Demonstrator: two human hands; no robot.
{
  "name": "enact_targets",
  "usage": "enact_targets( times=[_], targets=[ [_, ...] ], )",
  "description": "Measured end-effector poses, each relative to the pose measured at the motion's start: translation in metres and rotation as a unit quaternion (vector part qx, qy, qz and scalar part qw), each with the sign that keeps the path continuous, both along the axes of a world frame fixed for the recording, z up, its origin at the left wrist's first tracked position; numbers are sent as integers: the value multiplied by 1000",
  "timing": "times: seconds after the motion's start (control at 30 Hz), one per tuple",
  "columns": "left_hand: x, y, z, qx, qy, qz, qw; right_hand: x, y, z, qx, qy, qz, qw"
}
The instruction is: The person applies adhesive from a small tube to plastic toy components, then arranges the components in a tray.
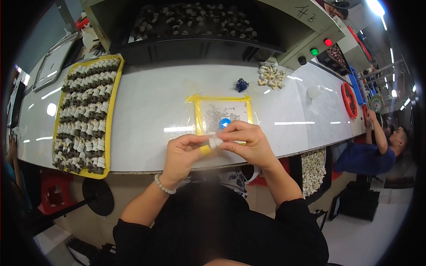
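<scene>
- Right now both hands are meeting over the front edge of the white worktable [151,115], pinching one small white-and-grey part [214,142] between their fingertips.
- The left hand [183,156], wearing a pale bead bracelet [164,185], is curling its fingers around the part from the left.
- The right hand [246,142] is gripping the same part from the right, thumb and forefinger closing on it.
- The part is hovering just above the near edge of a clear square mat edged in yellow tape [197,116], where a small blue cap [225,122] is lying.
- A yellow tray [113,102] is sitting well to the left, packed with rows of similar dark-and-white parts.
- A loose pile of pale parts [271,75] and a small dark blue object [242,84] are resting at the back of the table.
</scene>
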State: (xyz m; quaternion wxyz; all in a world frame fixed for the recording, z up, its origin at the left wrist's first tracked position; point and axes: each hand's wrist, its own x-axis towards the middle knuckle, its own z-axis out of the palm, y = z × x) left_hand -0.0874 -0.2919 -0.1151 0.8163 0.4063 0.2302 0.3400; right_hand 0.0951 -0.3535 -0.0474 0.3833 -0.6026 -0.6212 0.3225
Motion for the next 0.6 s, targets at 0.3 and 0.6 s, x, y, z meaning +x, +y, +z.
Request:
enact_targets(
  times=[0.3, 0.6],
  targets=[
    [5, 3, 3, 26, 28, -13, 999, 48, 6, -7, -17, -25, -23, 999],
    [7, 3, 8, 30, 34, -26, 999, 202, 30, -58, 81, -275, -295, 911]
  ],
)
